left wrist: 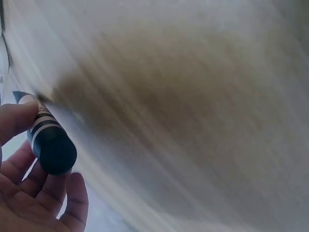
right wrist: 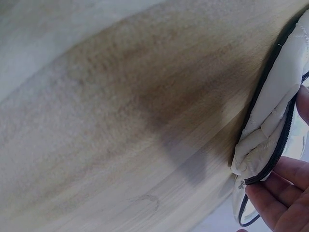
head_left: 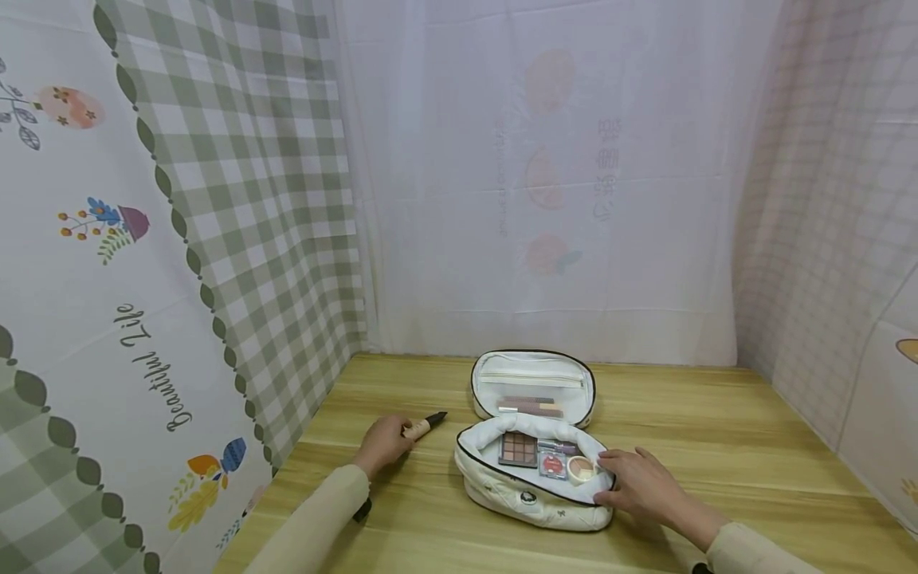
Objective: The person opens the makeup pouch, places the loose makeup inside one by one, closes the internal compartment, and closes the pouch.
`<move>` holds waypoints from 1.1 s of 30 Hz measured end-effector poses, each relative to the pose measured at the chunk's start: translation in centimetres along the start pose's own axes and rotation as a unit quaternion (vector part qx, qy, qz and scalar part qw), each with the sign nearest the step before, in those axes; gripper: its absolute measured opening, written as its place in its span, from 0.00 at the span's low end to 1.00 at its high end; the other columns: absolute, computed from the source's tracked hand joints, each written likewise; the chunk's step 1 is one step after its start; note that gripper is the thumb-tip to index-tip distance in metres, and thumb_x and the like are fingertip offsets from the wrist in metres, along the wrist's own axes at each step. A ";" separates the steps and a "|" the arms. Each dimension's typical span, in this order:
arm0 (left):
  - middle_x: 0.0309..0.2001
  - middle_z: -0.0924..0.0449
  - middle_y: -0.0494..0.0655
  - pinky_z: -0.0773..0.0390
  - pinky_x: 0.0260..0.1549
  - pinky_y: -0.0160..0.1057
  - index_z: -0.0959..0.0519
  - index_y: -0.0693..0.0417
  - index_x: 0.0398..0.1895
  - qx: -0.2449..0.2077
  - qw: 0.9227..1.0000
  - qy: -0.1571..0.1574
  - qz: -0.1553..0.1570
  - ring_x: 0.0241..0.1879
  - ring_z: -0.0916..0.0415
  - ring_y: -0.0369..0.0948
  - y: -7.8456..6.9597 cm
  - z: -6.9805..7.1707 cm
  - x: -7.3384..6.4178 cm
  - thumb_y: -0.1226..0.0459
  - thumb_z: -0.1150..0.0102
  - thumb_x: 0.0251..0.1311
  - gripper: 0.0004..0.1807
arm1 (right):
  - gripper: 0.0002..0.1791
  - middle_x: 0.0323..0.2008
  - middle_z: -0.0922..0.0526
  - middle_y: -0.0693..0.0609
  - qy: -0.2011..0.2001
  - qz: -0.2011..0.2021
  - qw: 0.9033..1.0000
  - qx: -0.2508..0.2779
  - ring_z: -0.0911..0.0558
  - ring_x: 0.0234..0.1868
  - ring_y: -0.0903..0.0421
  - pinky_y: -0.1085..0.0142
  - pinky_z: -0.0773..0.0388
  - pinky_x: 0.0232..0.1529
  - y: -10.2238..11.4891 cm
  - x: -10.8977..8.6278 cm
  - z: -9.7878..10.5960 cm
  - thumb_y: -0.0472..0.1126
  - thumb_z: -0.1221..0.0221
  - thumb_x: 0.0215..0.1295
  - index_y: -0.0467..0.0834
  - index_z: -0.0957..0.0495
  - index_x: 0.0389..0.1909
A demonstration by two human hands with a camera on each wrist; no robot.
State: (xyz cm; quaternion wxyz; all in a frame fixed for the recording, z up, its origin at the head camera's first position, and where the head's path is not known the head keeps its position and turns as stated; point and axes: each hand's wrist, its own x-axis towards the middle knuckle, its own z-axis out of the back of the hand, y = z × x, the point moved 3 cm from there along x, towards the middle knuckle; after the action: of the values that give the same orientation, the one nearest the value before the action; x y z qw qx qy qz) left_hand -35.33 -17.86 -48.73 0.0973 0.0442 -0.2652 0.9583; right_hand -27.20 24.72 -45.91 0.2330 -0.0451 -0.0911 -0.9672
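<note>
A white quilted makeup bag [head_left: 531, 504] with dark zipper edging stands unzipped on the table, its lid folded back. Inside lie an eyeshadow palette [head_left: 519, 449], a clear square case [head_left: 552, 464] with a red label, a round cream-coloured compact [head_left: 582, 469] and a slim tube [head_left: 558, 447]. My left hand [head_left: 385, 442], left of the bag, holds a crayon-shaped stick [head_left: 425, 426] between thumb and fingers. Its tip is black and pointed; the left wrist view shows its dark, banded blunt end [left wrist: 57, 154]. At the bag's right end, my right hand [head_left: 641, 482] grips the zippered rim [right wrist: 282, 140].
Slim tubes [head_left: 531, 406] sit in the pocket of the raised lid [head_left: 534, 363]. The wood-grain table [head_left: 674, 406] extends on both sides of the bag. A green checked cloth [head_left: 265, 159] hangs at the left, and a pale curtain [head_left: 445, 199] closes off the back.
</note>
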 end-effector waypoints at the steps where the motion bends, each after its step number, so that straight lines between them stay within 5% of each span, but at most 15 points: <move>1: 0.42 0.17 0.55 0.22 0.43 0.52 0.18 0.65 0.48 -0.005 1.000 -0.002 0.006 0.41 0.20 0.50 0.1 0.1 0.0 0.69 0.32 0.55 0.16 | 0.33 0.49 0.16 0.42 0.001 -0.001 1.000 0.001 0.20 0.54 0.41 0.33 0.37 0.58 0.0 0.0 0.0 0.57 0.26 0.47 0.35 0.16 0.46; 12: 0.34 0.20 0.43 0.24 0.35 0.44 0.15 0.53 0.40 -0.105 0.993 -0.019 0.043 0.32 0.26 0.41 0.1 1.1 -0.2 0.47 0.36 0.63 0.19 | 0.32 0.49 0.16 0.42 0.000 0.001 1.000 -0.003 0.20 0.54 0.42 0.33 0.38 0.59 0.1 0.0 0.1 0.56 0.26 0.48 0.35 0.16 0.46; 19: 0.42 0.16 0.49 0.21 0.41 0.48 0.16 0.59 0.48 -0.083 0.996 -0.020 0.011 0.40 0.21 0.44 -0.7 1.8 0.7 0.66 0.35 0.60 0.13 | 0.33 0.49 0.16 0.42 -0.001 0.002 1.000 -0.002 0.20 0.54 0.42 0.33 0.38 0.59 0.1 0.0 0.1 0.56 0.26 0.47 0.35 0.16 0.46; 33: 0.41 0.16 0.49 0.21 0.39 0.46 0.14 0.57 0.45 -0.063 0.997 -0.010 -0.043 0.38 0.21 0.43 -3.0 2.7 2.4 0.61 0.36 0.64 0.11 | 0.33 0.48 0.16 0.42 -0.005 0.006 1.000 0.001 0.19 0.53 0.42 0.33 0.37 0.58 0.2 0.0 0.2 0.56 0.26 0.47 0.35 0.16 0.46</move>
State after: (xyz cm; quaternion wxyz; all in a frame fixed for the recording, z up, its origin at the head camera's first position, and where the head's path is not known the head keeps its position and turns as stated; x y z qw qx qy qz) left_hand -36.91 -16.33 -44.64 0.1385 0.0592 -0.3240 0.9340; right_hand -27.11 24.61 -45.71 0.2381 -0.0499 -0.0929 -0.9655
